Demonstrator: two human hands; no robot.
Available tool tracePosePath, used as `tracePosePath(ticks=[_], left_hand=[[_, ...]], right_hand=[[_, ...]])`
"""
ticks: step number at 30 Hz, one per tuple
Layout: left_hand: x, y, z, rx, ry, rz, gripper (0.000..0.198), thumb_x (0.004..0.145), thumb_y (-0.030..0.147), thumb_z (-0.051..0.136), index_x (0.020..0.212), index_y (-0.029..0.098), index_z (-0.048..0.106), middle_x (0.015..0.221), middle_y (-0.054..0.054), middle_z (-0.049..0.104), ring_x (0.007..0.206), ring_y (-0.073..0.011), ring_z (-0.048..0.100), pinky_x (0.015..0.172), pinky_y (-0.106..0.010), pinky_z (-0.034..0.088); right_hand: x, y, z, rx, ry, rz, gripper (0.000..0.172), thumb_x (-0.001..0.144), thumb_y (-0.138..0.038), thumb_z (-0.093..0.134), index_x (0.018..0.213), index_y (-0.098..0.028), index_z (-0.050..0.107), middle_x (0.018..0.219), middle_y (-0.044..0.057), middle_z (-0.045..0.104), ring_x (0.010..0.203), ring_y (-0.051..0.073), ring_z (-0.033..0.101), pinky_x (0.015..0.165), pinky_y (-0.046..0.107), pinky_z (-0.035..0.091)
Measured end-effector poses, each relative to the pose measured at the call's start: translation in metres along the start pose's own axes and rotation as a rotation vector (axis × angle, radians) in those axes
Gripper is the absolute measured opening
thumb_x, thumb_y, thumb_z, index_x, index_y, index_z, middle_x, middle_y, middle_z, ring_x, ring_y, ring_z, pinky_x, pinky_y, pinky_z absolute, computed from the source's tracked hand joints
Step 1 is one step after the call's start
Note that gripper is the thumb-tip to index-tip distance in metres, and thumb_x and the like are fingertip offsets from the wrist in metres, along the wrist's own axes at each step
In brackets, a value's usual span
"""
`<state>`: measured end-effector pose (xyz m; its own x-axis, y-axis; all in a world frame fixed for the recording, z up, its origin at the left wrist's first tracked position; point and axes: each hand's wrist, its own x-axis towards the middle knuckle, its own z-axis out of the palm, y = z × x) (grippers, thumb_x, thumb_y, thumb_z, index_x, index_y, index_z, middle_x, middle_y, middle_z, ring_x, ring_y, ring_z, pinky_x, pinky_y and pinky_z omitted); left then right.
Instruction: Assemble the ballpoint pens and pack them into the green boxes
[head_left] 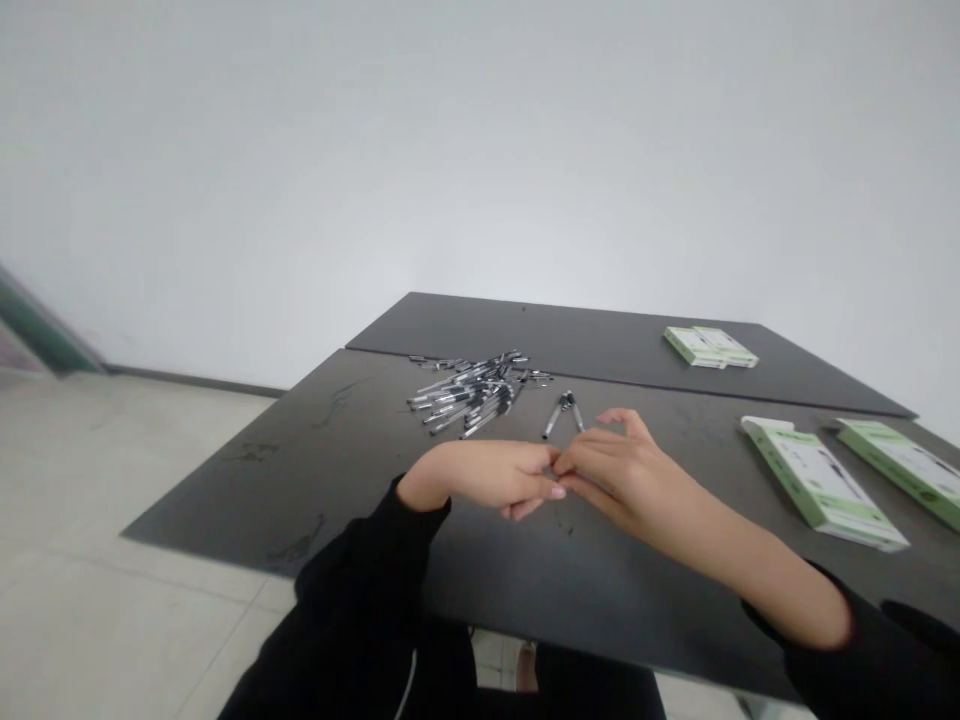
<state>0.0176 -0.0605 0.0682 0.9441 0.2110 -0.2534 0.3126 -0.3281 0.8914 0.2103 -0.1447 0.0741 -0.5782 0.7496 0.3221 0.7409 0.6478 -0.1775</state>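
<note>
My left hand (495,472) and my right hand (616,460) meet fingertip to fingertip above the dark table (315,450). Both are pinched closed on something small between them; what it is stays hidden by the fingers. Just beyond the hands lie two pens (562,412) side by side. Further back sits a loose pile of several black-and-silver pens (472,388). Black sleeves cover both forearms up to the wrists.
Two green-and-white flat boxes (821,480) (904,468) lie at the right side of the table, and another green box (709,346) rests on the far table section. A pale floor runs along the left, a plain white wall behind.
</note>
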Motion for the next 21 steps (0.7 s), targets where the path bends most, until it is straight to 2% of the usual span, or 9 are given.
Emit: tracePosePath(ticks=[2, 4, 6, 7, 9, 11, 14, 17, 21], left_hand=[[0.000, -0.002, -0.016, -0.033, 0.010, 0.015, 0.016, 0.095, 0.032, 0.048, 0.084, 0.019, 0.050, 0.056, 0.005, 0.049, 0.047, -0.0099, 0.045, 0.049, -0.023, 0.038], [-0.008, -0.011, -0.034, -0.077, 0.042, 0.032, 0.017, 0.094, 0.032, 0.050, 0.097, 0.016, 0.057, 0.057, 0.006, 0.045, 0.049, -0.0095, 0.043, 0.049, -0.022, 0.035], [-0.020, -0.025, -0.051, -0.150, 0.177, 0.022, 0.022, 0.093, 0.031, 0.052, 0.104, 0.014, 0.061, 0.061, 0.005, 0.048, 0.052, -0.0084, 0.042, 0.049, -0.021, 0.033], [-0.027, -0.033, -0.057, -0.216, 0.249, 0.010, 0.023, 0.091, 0.029, 0.054, 0.105, 0.013, 0.061, 0.060, 0.005, 0.046, 0.050, -0.0076, 0.039, 0.048, -0.020, 0.030], [-0.037, -0.050, -0.066, -0.324, 0.350, -0.029, 0.026, 0.089, 0.026, 0.055, 0.108, 0.011, 0.061, 0.059, 0.006, 0.044, 0.047, -0.0063, 0.035, 0.045, -0.020, 0.025], [-0.042, -0.064, -0.070, -0.422, 0.432, -0.048, 0.032, 0.087, 0.025, 0.056, 0.116, 0.012, 0.057, 0.062, 0.006, 0.047, 0.044, -0.0049, 0.030, 0.044, -0.020, 0.025], [-0.038, -0.075, -0.072, -0.507, 0.597, -0.082, 0.031, 0.085, 0.021, 0.056, 0.115, 0.013, 0.054, 0.066, 0.005, 0.051, 0.044, -0.0039, 0.033, 0.044, -0.018, 0.030], [-0.030, -0.076, -0.070, -0.501, 0.662, -0.108, 0.022, 0.084, 0.017, 0.054, 0.106, 0.014, 0.054, 0.064, 0.005, 0.049, 0.048, -0.0055, 0.041, 0.046, -0.018, 0.033], [-0.023, -0.071, -0.065, -0.499, 0.591, -0.044, 0.014, 0.085, 0.014, 0.050, 0.098, 0.014, 0.055, 0.058, 0.007, 0.040, 0.047, -0.0055, 0.035, 0.046, -0.018, 0.033]], right_hand=[[0.000, 0.010, 0.000, -0.034, 0.097, 0.038, 0.013, 0.098, -0.027, 0.052, 0.099, -0.025, 0.064, 0.095, 0.004, 0.073, 0.091, 0.020, 0.065, 0.100, 0.042, 0.028], [0.007, 0.026, 0.001, -0.061, 0.239, 0.111, 0.015, 0.095, -0.030, 0.055, 0.106, -0.024, 0.064, 0.110, 0.008, 0.071, 0.107, 0.024, 0.062, 0.099, 0.043, 0.029], [0.020, 0.049, 0.006, -0.078, 0.362, 0.225, 0.017, 0.094, -0.029, 0.054, 0.106, -0.022, 0.065, 0.116, 0.010, 0.069, 0.113, 0.027, 0.059, 0.097, 0.043, 0.031], [0.029, 0.061, 0.010, -0.069, 0.374, 0.283, 0.018, 0.094, -0.026, 0.051, 0.104, -0.021, 0.066, 0.113, 0.010, 0.069, 0.110, 0.026, 0.061, 0.095, 0.041, 0.033], [0.049, 0.086, 0.023, -0.010, 0.260, 0.366, 0.022, 0.092, -0.019, 0.048, 0.100, -0.018, 0.068, 0.102, 0.009, 0.072, 0.094, 0.022, 0.064, 0.086, 0.035, 0.039], [0.070, 0.106, 0.040, 0.045, 0.030, 0.416, 0.029, 0.090, -0.015, 0.045, 0.105, -0.016, 0.071, 0.096, 0.008, 0.074, 0.080, 0.018, 0.064, 0.078, 0.029, 0.043], [0.098, 0.123, 0.068, -0.022, -0.198, 0.480, 0.037, 0.089, -0.013, 0.045, 0.114, -0.017, 0.072, 0.108, 0.009, 0.075, 0.090, 0.018, 0.067, 0.081, 0.026, 0.045], [0.121, 0.127, 0.087, -0.096, -0.252, 0.570, 0.031, 0.087, -0.018, 0.050, 0.105, -0.013, 0.075, 0.110, 0.017, 0.074, 0.100, 0.026, 0.069, 0.084, 0.030, 0.048], [0.142, 0.127, 0.096, -0.158, -0.255, 0.701, 0.038, 0.087, -0.029, 0.053, 0.110, -0.006, 0.073, 0.111, 0.027, 0.072, 0.103, 0.034, 0.070, 0.081, 0.035, 0.052]])
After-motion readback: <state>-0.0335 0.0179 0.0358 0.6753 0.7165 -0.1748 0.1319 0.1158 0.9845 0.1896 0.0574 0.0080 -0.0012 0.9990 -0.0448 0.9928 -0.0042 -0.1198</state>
